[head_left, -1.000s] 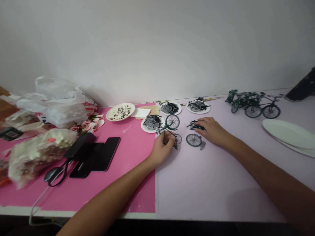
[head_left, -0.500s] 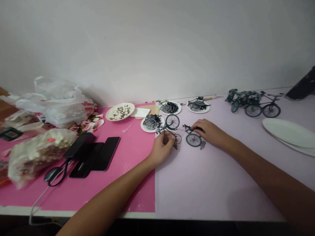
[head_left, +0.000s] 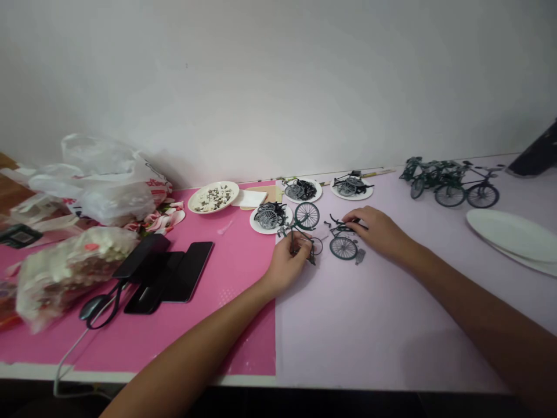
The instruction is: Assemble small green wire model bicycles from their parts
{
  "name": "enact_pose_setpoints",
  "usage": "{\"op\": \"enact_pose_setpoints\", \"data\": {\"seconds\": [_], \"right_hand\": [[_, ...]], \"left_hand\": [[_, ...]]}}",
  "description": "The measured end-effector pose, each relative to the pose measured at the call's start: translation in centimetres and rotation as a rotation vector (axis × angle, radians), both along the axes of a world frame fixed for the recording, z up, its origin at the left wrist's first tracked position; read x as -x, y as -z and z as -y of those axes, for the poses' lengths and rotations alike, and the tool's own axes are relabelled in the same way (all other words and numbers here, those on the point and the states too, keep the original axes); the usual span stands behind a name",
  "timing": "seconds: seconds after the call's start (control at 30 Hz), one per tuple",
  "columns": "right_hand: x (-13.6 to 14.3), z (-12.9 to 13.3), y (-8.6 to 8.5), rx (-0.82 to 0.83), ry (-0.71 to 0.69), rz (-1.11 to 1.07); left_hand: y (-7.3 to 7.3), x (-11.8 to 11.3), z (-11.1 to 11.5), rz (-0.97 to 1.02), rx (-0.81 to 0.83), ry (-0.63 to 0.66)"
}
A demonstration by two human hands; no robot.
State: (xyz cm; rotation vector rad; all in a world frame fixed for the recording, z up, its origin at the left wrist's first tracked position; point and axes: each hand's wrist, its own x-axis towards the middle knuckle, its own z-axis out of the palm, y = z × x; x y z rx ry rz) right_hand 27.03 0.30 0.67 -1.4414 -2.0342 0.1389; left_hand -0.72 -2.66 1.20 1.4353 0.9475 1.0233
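Note:
My left hand grips a partly built miniature bicycle, its dark frame between thumb and fingers. One spoked wheel stands up beyond the fingertips, and a thin ring shows to their right. My right hand has its fingers closed on a dark bicycle part just above the table; its exact shape is partly covered by the fingers. Below it lie a loose spoked wheel and a small grey piece. A white plate of grey wheels stands just behind my left hand.
Two more plates of dark parts stand by the wall. Several assembled miniature bicycles are at the back right, near stacked white plates. Left are a bowl, phones, a cable and plastic bags.
My right hand has shifted slightly, and its fingers now pinch the dark part nearer its left end. My left hand keeps the bicycle in the same place.

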Motion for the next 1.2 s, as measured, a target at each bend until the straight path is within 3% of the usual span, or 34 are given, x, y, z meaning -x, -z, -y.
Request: {"op": "enact_pose_setpoints", "data": {"seconds": [0.5, 0.9, 1.07, 1.2], "right_hand": [[0.7, 0.5, -0.4, -0.046, 0.098, -0.024], [0.0, -0.2, 0.4, 0.015, 0.036, 0.057], [0.6, 0.2, -0.2, -0.034, 0.055, 0.059], [1.0, 1.0, -1.1, 0.148, 0.056, 0.010]], "left_hand": [[0.2, 0.1, -0.1, -0.018, -0.012, -0.005], [0.2, 0.0, -0.1, -0.016, -0.007, -0.008], [0.1, 0.1, 0.0, -0.014, -0.004, 0.001], [0.1, 0.1, 0.0, -0.031, -0.016, -0.001]]}}
